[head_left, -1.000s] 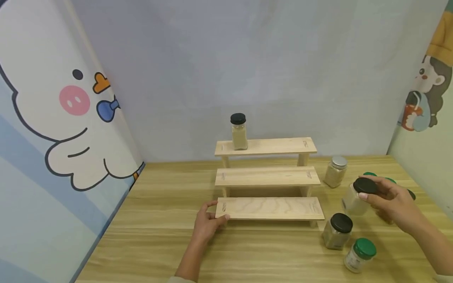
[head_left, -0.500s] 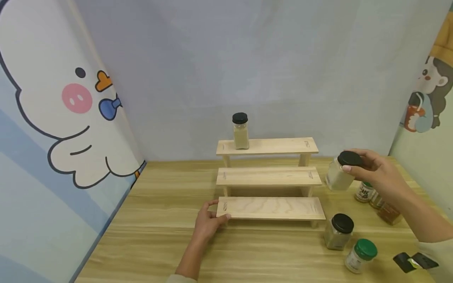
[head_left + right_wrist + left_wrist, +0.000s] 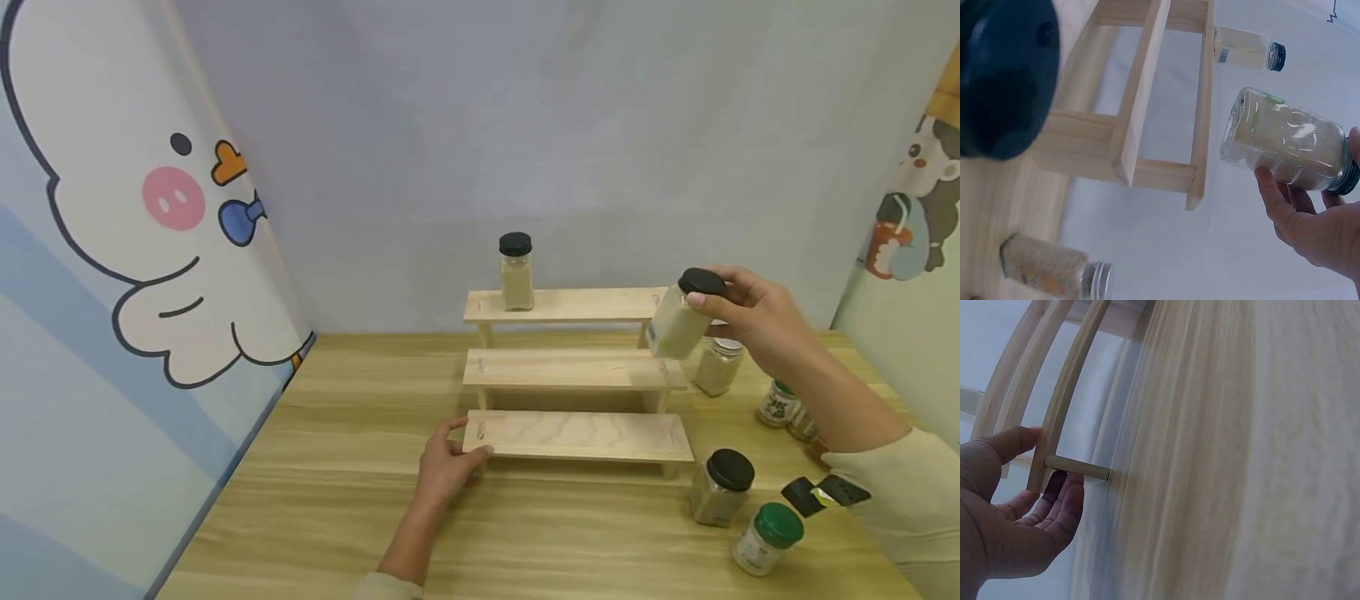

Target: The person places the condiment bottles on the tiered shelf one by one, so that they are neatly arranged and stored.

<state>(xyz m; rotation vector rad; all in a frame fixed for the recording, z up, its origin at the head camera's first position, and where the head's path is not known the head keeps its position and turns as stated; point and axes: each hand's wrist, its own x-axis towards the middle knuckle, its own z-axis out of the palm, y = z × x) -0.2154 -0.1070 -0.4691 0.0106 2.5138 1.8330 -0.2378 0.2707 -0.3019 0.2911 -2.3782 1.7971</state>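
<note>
Above the stepped wooden rack's (image 3: 570, 367) right end, the right hand (image 3: 750, 312) pinches a black-capped glass spice jar (image 3: 678, 321) by its cap, body hanging tilted below. Rigid, smooth, breakable; hold lower for control. Left hand (image 3: 446, 467) clasps the bottom shelf corner.

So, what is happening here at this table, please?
A person is working at a three-step wooden rack on a light wooden table. The left hand grips the rack's lowest step at its left end. The right hand holds a black-lidded glass jar of pale powder tilted in the air by the right end of the top step. A similar black-lidded jar stands on that step.
</note>
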